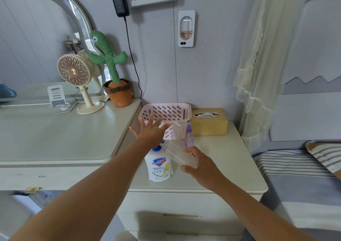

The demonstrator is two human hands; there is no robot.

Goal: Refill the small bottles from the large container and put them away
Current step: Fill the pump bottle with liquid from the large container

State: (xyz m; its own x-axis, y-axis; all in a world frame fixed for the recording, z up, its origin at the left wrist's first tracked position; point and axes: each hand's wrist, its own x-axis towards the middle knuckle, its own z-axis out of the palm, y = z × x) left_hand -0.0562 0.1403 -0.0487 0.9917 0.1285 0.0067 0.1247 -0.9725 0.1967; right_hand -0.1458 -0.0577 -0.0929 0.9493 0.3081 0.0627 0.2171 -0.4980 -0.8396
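Note:
A large white soap container [160, 167] with a blue cap stands on the small cabinet [221, 167]. My right hand [200, 167] grips a clear small bottle [181, 156], tilted with its top toward the container's cap. My left hand [150, 132] hovers with fingers spread above the container, in front of the pink basket [166, 111]. A small purple spray bottle [189, 135] stands upright just behind my right hand. A pink-and-white pump bottle [175, 130] shows at the basket's front, partly hidden by my left hand.
A gold tissue box [209, 123] sits right of the basket. On the dresser to the left stand a cream fan [77, 78], a cactus toy in a pot [114, 71] and a phone stand [57, 97]. A bed [304, 176] lies at right.

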